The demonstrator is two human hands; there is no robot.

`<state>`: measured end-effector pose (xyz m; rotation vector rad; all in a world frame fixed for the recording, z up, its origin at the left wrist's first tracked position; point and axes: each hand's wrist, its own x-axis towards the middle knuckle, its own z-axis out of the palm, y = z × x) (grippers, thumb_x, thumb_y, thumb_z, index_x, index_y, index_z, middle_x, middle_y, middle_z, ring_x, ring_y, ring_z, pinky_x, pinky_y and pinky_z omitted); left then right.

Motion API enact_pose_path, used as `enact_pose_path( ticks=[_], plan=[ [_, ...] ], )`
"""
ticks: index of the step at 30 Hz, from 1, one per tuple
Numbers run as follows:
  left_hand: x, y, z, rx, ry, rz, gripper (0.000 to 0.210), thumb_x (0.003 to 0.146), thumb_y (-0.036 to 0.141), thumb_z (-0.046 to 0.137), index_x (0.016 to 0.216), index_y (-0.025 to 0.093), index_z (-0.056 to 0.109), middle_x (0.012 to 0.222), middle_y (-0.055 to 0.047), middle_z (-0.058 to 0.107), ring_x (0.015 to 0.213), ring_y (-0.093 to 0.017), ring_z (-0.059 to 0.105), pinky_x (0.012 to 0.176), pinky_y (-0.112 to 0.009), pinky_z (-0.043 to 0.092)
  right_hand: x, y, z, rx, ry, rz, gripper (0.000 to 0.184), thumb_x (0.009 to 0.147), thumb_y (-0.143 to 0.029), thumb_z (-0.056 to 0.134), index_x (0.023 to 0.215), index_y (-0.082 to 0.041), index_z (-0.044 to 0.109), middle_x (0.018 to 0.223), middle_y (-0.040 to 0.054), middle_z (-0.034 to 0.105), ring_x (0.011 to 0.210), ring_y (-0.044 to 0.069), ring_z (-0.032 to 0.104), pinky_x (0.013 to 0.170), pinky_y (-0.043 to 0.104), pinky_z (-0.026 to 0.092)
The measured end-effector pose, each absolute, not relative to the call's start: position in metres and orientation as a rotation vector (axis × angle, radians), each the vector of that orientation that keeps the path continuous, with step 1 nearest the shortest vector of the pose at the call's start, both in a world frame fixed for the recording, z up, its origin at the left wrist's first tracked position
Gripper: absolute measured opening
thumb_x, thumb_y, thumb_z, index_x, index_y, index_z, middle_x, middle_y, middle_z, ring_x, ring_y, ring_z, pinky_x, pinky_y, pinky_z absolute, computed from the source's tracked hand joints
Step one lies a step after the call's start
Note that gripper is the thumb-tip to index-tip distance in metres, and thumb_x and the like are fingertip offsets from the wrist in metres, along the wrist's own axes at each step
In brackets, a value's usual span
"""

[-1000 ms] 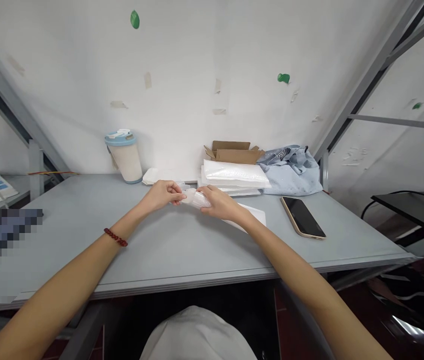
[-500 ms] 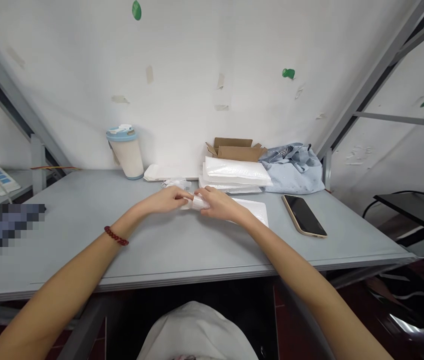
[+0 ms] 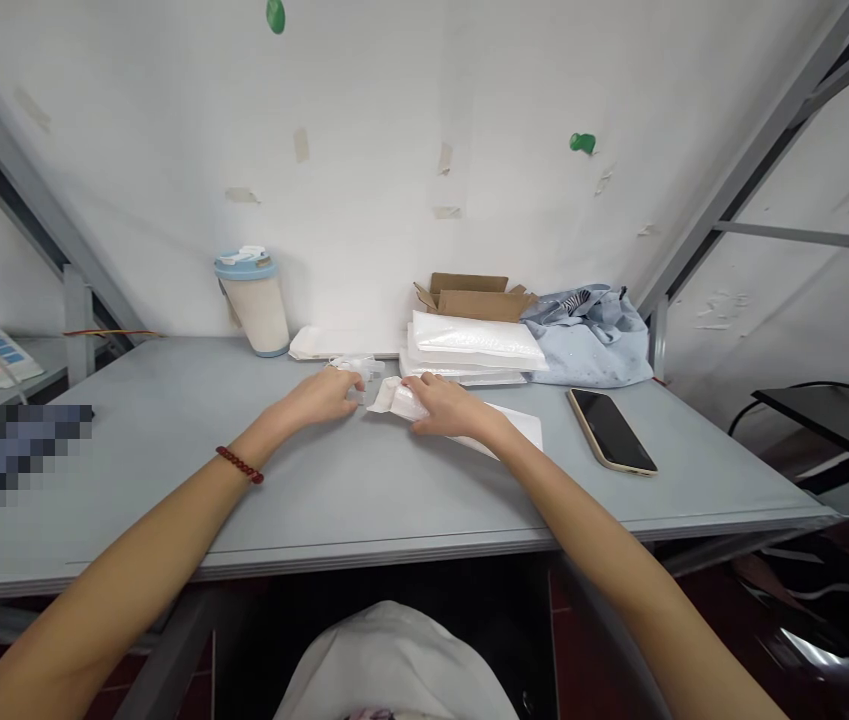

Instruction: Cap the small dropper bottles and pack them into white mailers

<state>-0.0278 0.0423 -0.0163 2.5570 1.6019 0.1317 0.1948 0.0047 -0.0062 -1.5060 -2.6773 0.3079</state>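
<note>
My right hand (image 3: 448,405) grips a white bubble mailer (image 3: 518,428) near its left end, where the mailer's open flap (image 3: 386,396) turns up. The rest of the mailer lies on the table, partly under my right wrist. Just left of the flap, my left hand (image 3: 330,395) has its fingers closed at a small clear plastic bag (image 3: 370,370). Something white and thin shows in the bag, too small to name. My left thumb and fingers hide part of where they meet the bag.
Several white bubble mailers (image 3: 469,345) are stacked behind my right hand, before an open cardboard box (image 3: 480,300) and a light blue cloth (image 3: 589,340). A phone (image 3: 611,430) lies at right. At back left stands a lidded cup (image 3: 255,305), with a flat white package (image 3: 341,343) beside it.
My left hand has left the mailer's open end and moved left to the clear plastic bag. The mailer's flap now shows uncovered, and my right hand has shifted slightly right with it.
</note>
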Motion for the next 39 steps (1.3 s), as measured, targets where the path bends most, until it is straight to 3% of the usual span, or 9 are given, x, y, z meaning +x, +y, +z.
enact_pose_path(
  ticks=[6,10,13,23,30,35,39],
  plan=[
    [-0.035,0.036,0.005,2.462,1.588,0.274,0.020,0.068,0.033,0.054,0.079,0.017,0.061,0.076,-0.006,0.065,0.067,-0.020,0.058,0.053,-0.027,0.036,0.196,0.005,-0.005,-1.504,-2.664,0.336,0.067,0.075,-0.026,0.061,0.136,-0.014,0.037,0.122,0.0163,0.049,0.108,0.030,0.050,0.088,0.040,0.041],
    [-0.039,0.027,0.026,2.162,1.449,0.679,0.019,0.071,0.037,0.057,0.078,0.019,0.056,0.064,0.001,0.059,0.059,-0.015,0.054,0.055,-0.025,0.040,0.197,0.006,-0.005,-1.475,-2.633,0.362,0.064,0.075,-0.024,0.060,0.134,-0.015,0.038,0.122,0.0159,0.049,0.106,0.029,0.051,0.085,0.038,0.042],
    [-0.037,0.024,0.031,1.995,1.301,0.795,0.019,0.073,0.036,0.059,0.080,0.019,0.056,0.060,0.002,0.060,0.058,-0.014,0.055,0.061,-0.027,0.045,0.198,0.008,-0.007,-1.440,-2.620,0.353,0.063,0.075,-0.024,0.060,0.134,-0.015,0.038,0.120,0.0152,0.050,0.104,0.028,0.052,0.083,0.037,0.043],
    [-0.038,0.032,0.016,2.021,1.191,0.455,0.028,0.072,0.038,0.064,0.089,0.018,0.071,0.075,-0.003,0.067,0.070,-0.017,0.061,0.066,-0.027,0.049,0.197,0.007,-0.007,-1.415,-2.605,0.360,0.064,0.075,-0.022,0.061,0.134,-0.014,0.039,0.118,0.0150,0.051,0.103,0.027,0.053,0.083,0.036,0.043],
    [-0.033,0.036,0.008,2.010,1.228,0.421,0.034,0.066,0.032,0.066,0.097,0.019,0.072,0.079,-0.002,0.070,0.080,-0.020,0.062,0.077,-0.029,0.047,0.197,0.009,-0.011,-1.322,-2.592,0.435,0.062,0.072,-0.022,0.062,0.130,-0.017,0.042,0.119,0.0139,0.052,0.104,0.027,0.053,0.083,0.035,0.043],
    [-0.017,0.026,0.002,2.080,0.996,0.384,0.021,0.072,0.035,0.057,0.072,0.019,0.070,0.065,0.000,0.063,0.066,-0.015,0.055,0.070,-0.026,0.044,0.197,0.009,-0.011,-1.290,-2.601,0.456,0.059,0.071,-0.023,0.064,0.127,-0.017,0.046,0.111,0.0125,0.055,0.099,0.026,0.055,0.077,0.033,0.043],
    [-0.012,0.024,-0.002,2.185,1.137,0.415,0.018,0.068,0.031,0.056,0.060,0.018,0.064,0.056,0.002,0.055,0.054,-0.012,0.045,0.056,-0.025,0.037,0.197,0.009,-0.010,-1.275,-2.612,0.465,0.059,0.071,-0.022,0.063,0.127,-0.018,0.046,0.110,0.0114,0.055,0.101,0.026,0.054,0.077,0.032,0.043]
  ],
)
